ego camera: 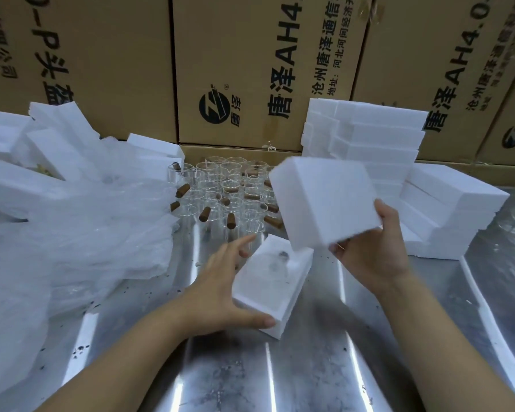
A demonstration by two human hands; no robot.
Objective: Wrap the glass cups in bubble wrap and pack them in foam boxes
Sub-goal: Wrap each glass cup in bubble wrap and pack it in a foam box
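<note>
The left hand (220,281) is spread wide, thumb touching the near corner of the open foam box (275,292) at frame centre. The right hand (375,248) grips a tilted foam lid (321,200) just above it (thumb on the side face). Glass cups (226,188) cluster behind on the counter (309,367), bubble wrap (87,233) heaped left, foam stacks (378,138) right. Both forearms reach in from the bottom edge.
</note>
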